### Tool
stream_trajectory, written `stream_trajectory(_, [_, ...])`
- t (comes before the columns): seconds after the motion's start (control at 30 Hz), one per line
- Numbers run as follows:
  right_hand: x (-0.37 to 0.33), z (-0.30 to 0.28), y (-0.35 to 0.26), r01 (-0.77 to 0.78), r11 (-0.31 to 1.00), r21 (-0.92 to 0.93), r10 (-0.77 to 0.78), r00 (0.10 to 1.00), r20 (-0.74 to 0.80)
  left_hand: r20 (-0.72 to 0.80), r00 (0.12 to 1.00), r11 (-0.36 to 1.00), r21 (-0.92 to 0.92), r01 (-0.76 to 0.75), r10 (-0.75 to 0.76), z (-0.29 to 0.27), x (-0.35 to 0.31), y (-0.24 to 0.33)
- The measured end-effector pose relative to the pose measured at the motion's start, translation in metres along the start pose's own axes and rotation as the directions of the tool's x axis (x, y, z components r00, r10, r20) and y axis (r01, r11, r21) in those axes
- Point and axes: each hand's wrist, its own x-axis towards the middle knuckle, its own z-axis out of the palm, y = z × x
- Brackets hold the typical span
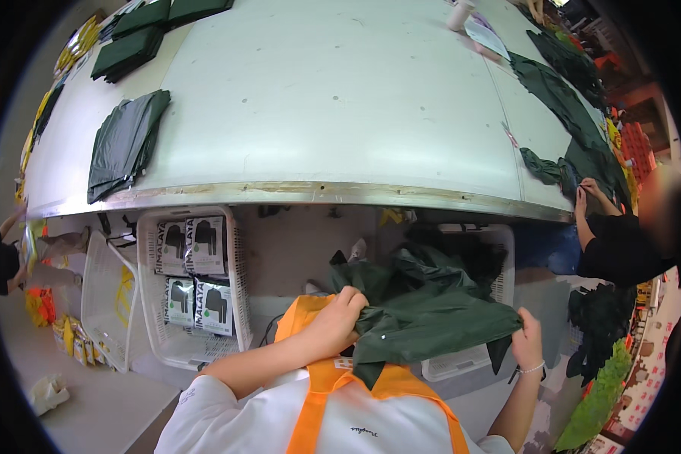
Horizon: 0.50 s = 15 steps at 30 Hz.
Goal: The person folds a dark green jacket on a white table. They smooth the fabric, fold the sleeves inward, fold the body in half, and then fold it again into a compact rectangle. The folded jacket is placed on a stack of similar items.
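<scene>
A dark green waterproof garment [439, 321] is stretched between my hands in front of my body. My left hand [343, 314] is closed on its left end, and my right hand [527, 338] pinches its right end. Loose folds and a pointed corner hang below it. Just beyond, more crumpled dark green garments [431, 265] lie heaped in a white plastic basket [510, 250]. The held garment covers part of that basket, and I cannot tell whether it touches the heap.
A long pale table [318, 106] stands ahead, with folded green garments [129, 144] stacked on its left. Below its edge, a white basket [147, 303] holds several packs [213, 306]. At the right, a co-worker [620, 242] handles green fabric [590, 144] on the table.
</scene>
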Motion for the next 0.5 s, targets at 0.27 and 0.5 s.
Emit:
stream_trajectory(0.27, [0.155, -0.117, -0.057, 0.268, 0.929, 0.254, -0.153, 0.905, -0.397, -0.327, 0.927, 0.980, 0.124, -0.152, 0.186, -0.174, 0.097, 0.104])
stream_trajectory(0.5, [0.464, -0.160, -0.310, 0.635, 0.492, 0.595, -0.461, 0.770, -0.441, -0.670, 0.562, 0.707, 0.679, 0.199, 0.486, -0.378, 0.287, 0.187])
